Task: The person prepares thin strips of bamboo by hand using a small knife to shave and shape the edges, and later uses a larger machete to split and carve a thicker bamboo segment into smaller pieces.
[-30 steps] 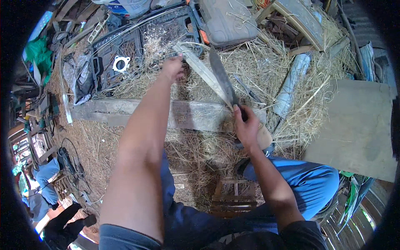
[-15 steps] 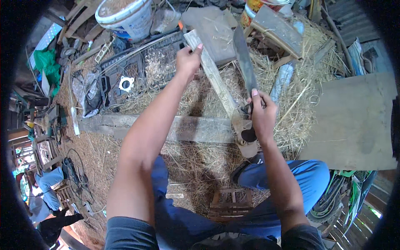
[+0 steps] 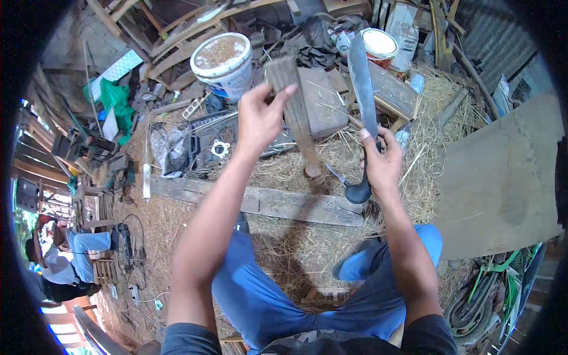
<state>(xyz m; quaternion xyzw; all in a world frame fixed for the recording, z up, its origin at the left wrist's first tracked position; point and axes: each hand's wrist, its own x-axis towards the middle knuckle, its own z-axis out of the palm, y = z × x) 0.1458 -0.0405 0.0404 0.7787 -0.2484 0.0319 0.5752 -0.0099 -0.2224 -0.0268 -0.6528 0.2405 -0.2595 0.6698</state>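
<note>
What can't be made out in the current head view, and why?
In the head view:
Long knife: handle partly covered by the right hand.
Left hand: some fingertips hidden behind itself or the wooden piece.
Wooden piece: upper end blurred.
Brown board: right edge lost at the dark fisheye rim.
Co-worker: hands too small, far left.

Left head-worn fisheye: looks down and forward, close in.

Up comes the view of a rough, weathered wooden piece, held aloft, broad at its blurred upper end, narrowing to a rounded knob below; and to its right, well apart, a machete, broad grey blade pointing upward, black handle hooked at the butt.
</note>
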